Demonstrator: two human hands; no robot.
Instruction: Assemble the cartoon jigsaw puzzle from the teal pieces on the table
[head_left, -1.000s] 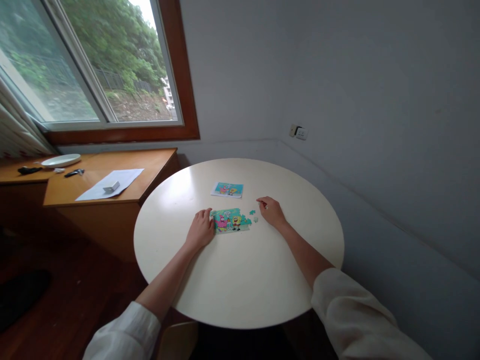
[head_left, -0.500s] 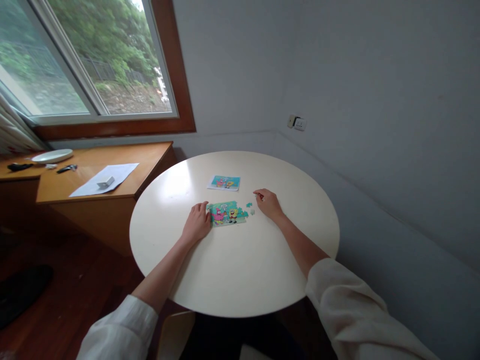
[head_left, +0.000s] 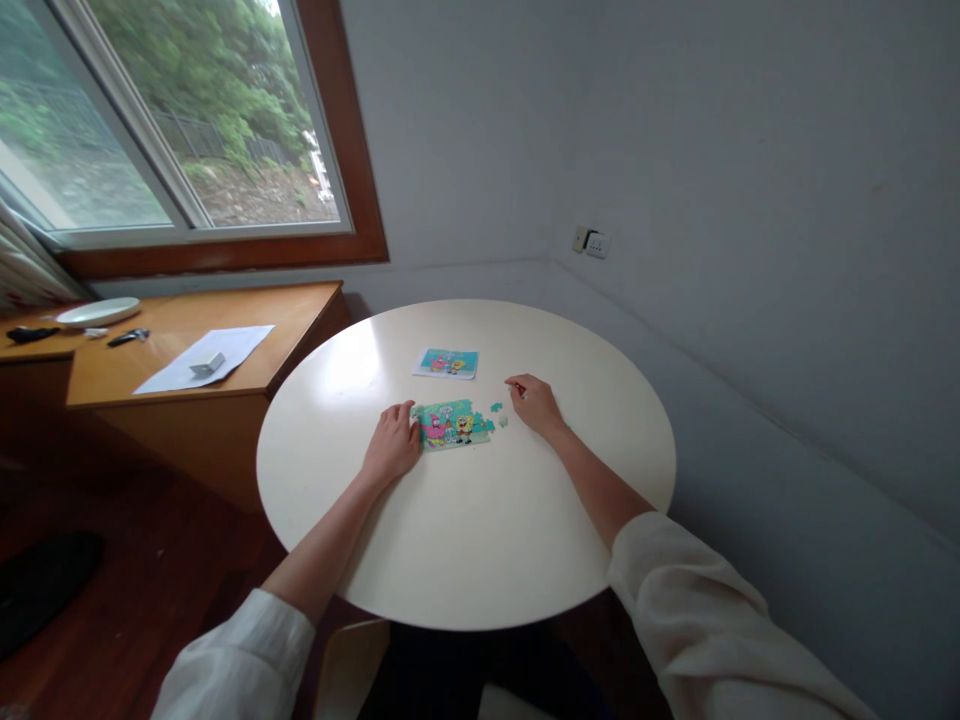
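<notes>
A mostly joined cartoon jigsaw puzzle [head_left: 448, 425] lies on the round white table, its right edge ragged. My left hand [head_left: 394, 440] rests at the puzzle's left edge, fingers laid out and touching it, covering a little of that side. Beyond the ragged edge are two loose pieces, a teal puzzle piece [head_left: 496, 407] and a paler puzzle piece [head_left: 503, 421]. To the right of them, my right hand [head_left: 534, 402] is pinched closed just over the table. A small puzzle piece seems to be between its fingertips, mostly hidden by them.
Behind the puzzle lies a reference picture card [head_left: 447, 363] with the same cartoon. The round table [head_left: 480, 540] stands near the wall. At left, a wooden desk [head_left: 300, 315] carries a white sheet of paper [head_left: 236, 350], a small grey box [head_left: 207, 364] and a white plate [head_left: 99, 311].
The whole view has shifted very slightly. Both hands stay in practically the same places, and the puzzle and loose pieces lie as before.
</notes>
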